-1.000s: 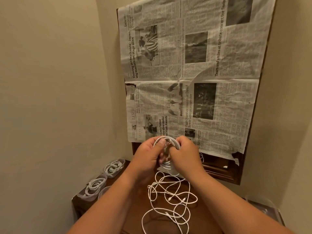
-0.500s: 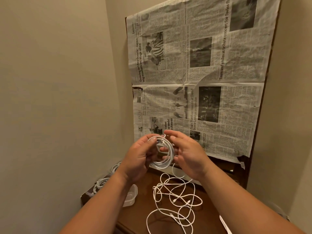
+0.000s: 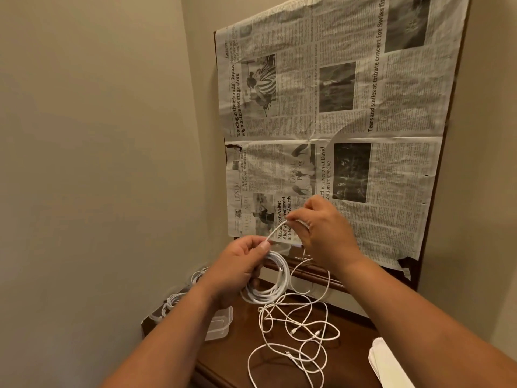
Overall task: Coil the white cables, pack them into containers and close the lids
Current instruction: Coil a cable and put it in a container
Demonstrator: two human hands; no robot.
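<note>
Coiling step: left hand (image 3: 240,264) grips coil (image 3: 268,278) at centre frame; right hand (image 3: 321,228) pinches its tail taut. Next, probably: wrap tail round, pack into container (image 3: 219,323).

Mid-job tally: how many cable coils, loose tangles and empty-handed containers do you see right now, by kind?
Coil gripped by left hand, tail pinched by right hand: 1
Loose cable tangle on the table, strand count unclear: 1
Coils at the table's left edge: 2
Clear container, partly hidden by the forearm: 1
Total: 5
</note>
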